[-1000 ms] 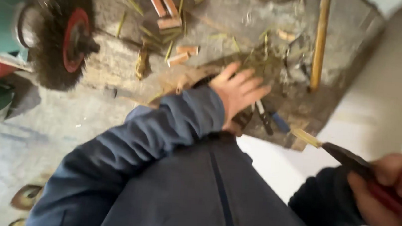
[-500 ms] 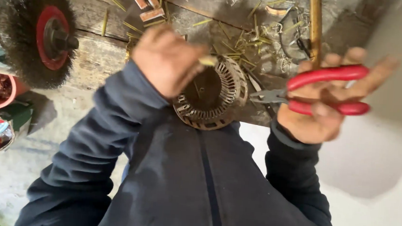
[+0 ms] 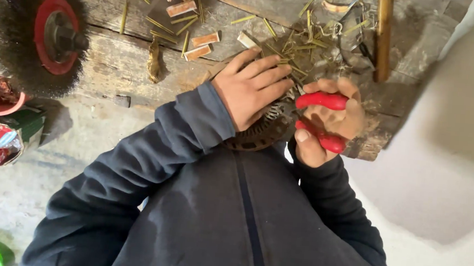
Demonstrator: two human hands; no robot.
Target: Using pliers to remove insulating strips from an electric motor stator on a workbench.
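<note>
Left hand: the left hand lies palm down on the round metal stator, fingers spread and pressing it.
Right hand: the right hand is curled tight around red-handled pliers.
Stator: at the wooden bench edge, against the person's chest.

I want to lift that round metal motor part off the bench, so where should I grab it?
Grip the round metal motor part by its near rim, coming from the person's side. That curved edge overhangs the wooden bench and shows bare; the left hand covers its top and the right hand, with red-handled pliers, crowds its right side.
</note>
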